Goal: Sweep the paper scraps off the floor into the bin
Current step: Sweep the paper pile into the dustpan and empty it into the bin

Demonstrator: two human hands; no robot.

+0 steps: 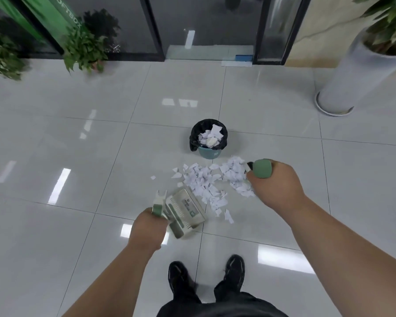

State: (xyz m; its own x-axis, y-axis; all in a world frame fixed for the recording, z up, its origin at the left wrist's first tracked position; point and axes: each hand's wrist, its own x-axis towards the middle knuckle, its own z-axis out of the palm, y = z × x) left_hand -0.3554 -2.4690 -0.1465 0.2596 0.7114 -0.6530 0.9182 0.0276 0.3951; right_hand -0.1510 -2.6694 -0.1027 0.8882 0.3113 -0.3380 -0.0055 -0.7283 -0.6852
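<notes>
I judge this sweep partway done. The black-lined bin (209, 153) already holds some paper, but the main heap of paper scraps (206, 181) lies on the tiled floor (101, 156) just in front of it, between the bin and the dustpan (185, 211). My left hand (146, 227) is curled round the dustpan's handle. My right hand (274, 181) grips the green broom handle (262, 168). I see no scraps in the pan.

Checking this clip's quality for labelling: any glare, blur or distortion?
Head view: light glare streaks the glossy white tile floor; wide-angle distortion tilts the tall grey cylindrical planter; the leafy green plants are motion-blurred; white paper scraps and black-lined teal bin are readable.
</notes>
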